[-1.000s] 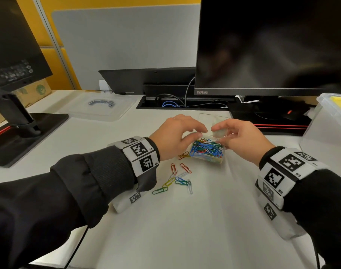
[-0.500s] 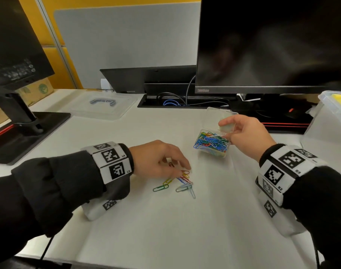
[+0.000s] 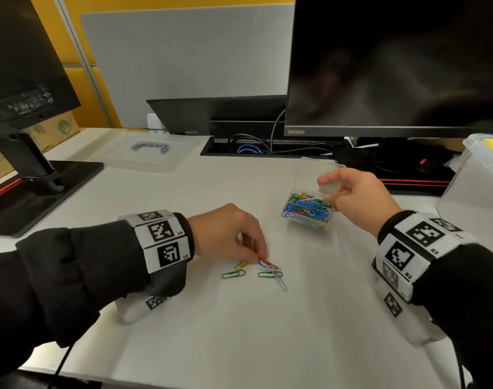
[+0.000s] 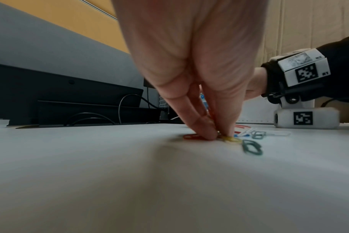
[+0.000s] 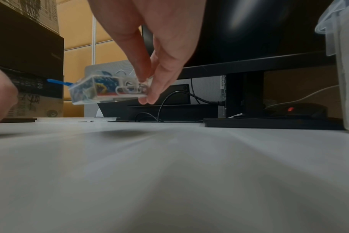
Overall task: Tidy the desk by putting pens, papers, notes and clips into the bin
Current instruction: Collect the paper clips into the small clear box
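On the white desk (image 3: 239,332), near centre, left hand (image 3: 225,234) is lowered with fingertips (image 4: 207,134) bunched and pressed down among loose paper clips (image 3: 267,269); thumb and fingers pinch together at a red clip (image 4: 191,136) and a yellow clip (image 4: 230,139), both still lying on the surface. Two green clips (image 3: 233,274) lie flat just to the near side of the fingers, a white one (image 3: 281,283) to the right of them. Right hand (image 3: 360,197), farther and to the right, grips a small clear plastic box (image 3: 307,211) by its right end, thumb and fingers curled round the wall; wrist view shows the box (image 5: 108,88) lifted off the desk and tilted. Box is filled with mixed coloured clips, its hinged clear lid (image 3: 315,172) standing open on the far side. Hands are apart, loose clips between them and to the near left of the box. Translucent bin (image 3: 475,186) stands at the right edge of the desk, something yellow visible inside at its top. Flat clear bin lid (image 3: 144,153) with grey handle lies far left. Black monitor (image 3: 394,66) stands beyond the box; second monitor base (image 3: 29,192) at far left.
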`<action>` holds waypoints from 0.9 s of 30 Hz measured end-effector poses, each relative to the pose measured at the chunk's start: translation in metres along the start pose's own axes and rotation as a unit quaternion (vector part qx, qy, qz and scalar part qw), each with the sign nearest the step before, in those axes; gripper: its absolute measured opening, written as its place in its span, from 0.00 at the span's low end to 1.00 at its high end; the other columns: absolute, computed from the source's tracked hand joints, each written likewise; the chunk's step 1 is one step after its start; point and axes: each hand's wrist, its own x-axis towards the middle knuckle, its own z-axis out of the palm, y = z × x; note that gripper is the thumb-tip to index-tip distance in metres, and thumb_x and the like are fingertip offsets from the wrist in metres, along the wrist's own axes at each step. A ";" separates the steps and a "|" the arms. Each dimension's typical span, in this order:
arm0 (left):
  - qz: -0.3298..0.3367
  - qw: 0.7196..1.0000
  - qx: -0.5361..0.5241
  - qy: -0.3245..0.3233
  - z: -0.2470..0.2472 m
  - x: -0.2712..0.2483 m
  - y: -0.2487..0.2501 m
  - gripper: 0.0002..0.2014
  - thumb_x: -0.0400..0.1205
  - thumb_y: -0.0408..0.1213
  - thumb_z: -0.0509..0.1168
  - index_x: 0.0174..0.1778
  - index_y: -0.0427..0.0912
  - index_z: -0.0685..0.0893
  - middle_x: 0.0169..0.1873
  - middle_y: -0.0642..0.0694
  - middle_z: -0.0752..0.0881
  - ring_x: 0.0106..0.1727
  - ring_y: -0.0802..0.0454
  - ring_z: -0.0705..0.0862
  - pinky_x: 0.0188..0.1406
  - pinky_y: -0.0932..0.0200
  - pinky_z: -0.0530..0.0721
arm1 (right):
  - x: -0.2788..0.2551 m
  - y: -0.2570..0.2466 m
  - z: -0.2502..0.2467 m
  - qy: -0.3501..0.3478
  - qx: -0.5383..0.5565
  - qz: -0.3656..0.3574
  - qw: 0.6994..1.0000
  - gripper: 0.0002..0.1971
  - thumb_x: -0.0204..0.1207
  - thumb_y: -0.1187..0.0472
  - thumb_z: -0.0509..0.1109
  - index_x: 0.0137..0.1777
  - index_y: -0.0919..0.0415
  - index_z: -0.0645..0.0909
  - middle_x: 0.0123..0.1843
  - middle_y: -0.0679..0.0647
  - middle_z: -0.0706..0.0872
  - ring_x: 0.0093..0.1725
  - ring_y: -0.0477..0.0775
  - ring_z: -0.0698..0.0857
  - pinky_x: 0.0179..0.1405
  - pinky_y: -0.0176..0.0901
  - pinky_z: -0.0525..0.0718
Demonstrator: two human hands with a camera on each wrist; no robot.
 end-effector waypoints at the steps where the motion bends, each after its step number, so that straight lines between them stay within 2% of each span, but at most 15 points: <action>1: 0.001 1.000 0.011 0.005 0.000 0.000 0.000 0.07 0.74 0.33 0.73 0.45 0.44 0.91 0.38 0.51 0.86 0.33 0.68 0.80 0.37 0.82 0.74 | 0.000 0.000 0.000 -0.001 -0.001 0.000 1.000 0.15 0.71 0.71 0.70 0.47 0.47 0.80 0.43 0.61 0.83 0.43 0.58 0.82 0.52 0.50 0.85; 5: 0.018 0.999 0.018 0.042 -0.002 0.002 -0.002 0.06 0.74 0.32 0.72 0.45 0.42 0.91 0.41 0.46 0.90 0.32 0.72 0.81 0.37 0.83 0.74 | -0.002 -0.003 -0.001 -0.006 -0.002 0.003 1.000 0.15 0.72 0.71 0.70 0.48 0.47 0.80 0.47 0.64 0.86 0.49 0.62 0.85 0.52 0.50 0.85; 9: 0.090 0.974 0.000 0.206 -0.010 0.011 0.003 0.06 0.74 0.35 0.72 0.45 0.42 0.91 0.41 0.47 0.90 0.36 0.62 0.82 0.39 0.78 0.77 | -0.005 -0.005 -0.001 -0.016 -0.005 0.000 1.000 0.15 0.73 0.71 0.69 0.48 0.48 0.80 0.47 0.65 0.85 0.50 0.63 0.85 0.49 0.48 0.83; 12: 0.112 0.951 0.002 0.289 -0.014 0.030 0.012 0.07 0.74 0.36 0.71 0.45 0.41 0.91 0.41 0.46 0.90 0.38 0.64 0.80 0.39 0.80 0.74 | -0.006 -0.007 -0.001 -0.026 -0.009 -0.004 1.000 0.15 0.73 0.71 0.68 0.48 0.47 0.80 0.50 0.64 0.86 0.51 0.61 0.85 0.51 0.51 0.85; 14: 0.103 0.950 0.014 0.294 -0.014 0.044 0.020 0.07 0.75 0.37 0.70 0.47 0.42 0.91 0.42 0.47 0.90 0.42 0.60 0.80 0.43 0.73 0.75 | -0.007 -0.008 0.000 -0.032 -0.003 -0.010 0.999 0.14 0.73 0.70 0.69 0.47 0.47 0.81 0.49 0.64 0.86 0.50 0.61 0.86 0.53 0.54 0.85; 16: 0.087 0.959 0.027 0.267 -0.011 0.057 0.027 0.08 0.78 0.37 0.69 0.49 0.44 0.91 0.44 0.46 0.90 0.45 0.56 0.79 0.46 0.64 0.76 | -0.008 -0.009 -0.001 -0.041 0.003 -0.016 0.999 0.14 0.72 0.70 0.69 0.47 0.47 0.81 0.48 0.63 0.87 0.50 0.61 0.86 0.53 0.54 0.85; 20: 0.063 0.971 0.060 0.223 -0.008 0.065 0.030 0.12 0.82 0.36 0.63 0.58 0.46 0.87 0.51 0.47 0.88 0.52 0.53 0.78 0.49 0.70 0.65 | -0.008 -0.008 -0.001 -0.045 0.003 -0.023 0.999 0.16 0.72 0.71 0.69 0.44 0.45 0.80 0.48 0.62 0.87 0.48 0.60 0.87 0.52 0.56 0.86; 24: 0.044 0.970 0.057 0.232 -0.007 0.060 0.030 0.14 0.83 0.36 0.60 0.63 0.46 0.84 0.58 0.48 0.87 0.58 0.52 0.80 0.46 0.73 0.64 | -0.008 -0.008 -0.001 -0.045 0.002 -0.021 0.999 0.16 0.73 0.72 0.67 0.45 0.45 0.80 0.47 0.63 0.87 0.49 0.61 0.87 0.52 0.56 0.86; 27: 0.044 0.968 0.031 0.245 -0.007 0.056 0.031 0.15 0.84 0.34 0.58 0.64 0.45 0.83 0.56 0.48 0.88 0.58 0.52 0.81 0.45 0.76 0.64 | -0.008 -0.007 -0.001 -0.036 0.006 -0.018 0.999 0.16 0.73 0.70 0.69 0.43 0.43 0.79 0.47 0.65 0.87 0.49 0.61 0.87 0.53 0.56 0.86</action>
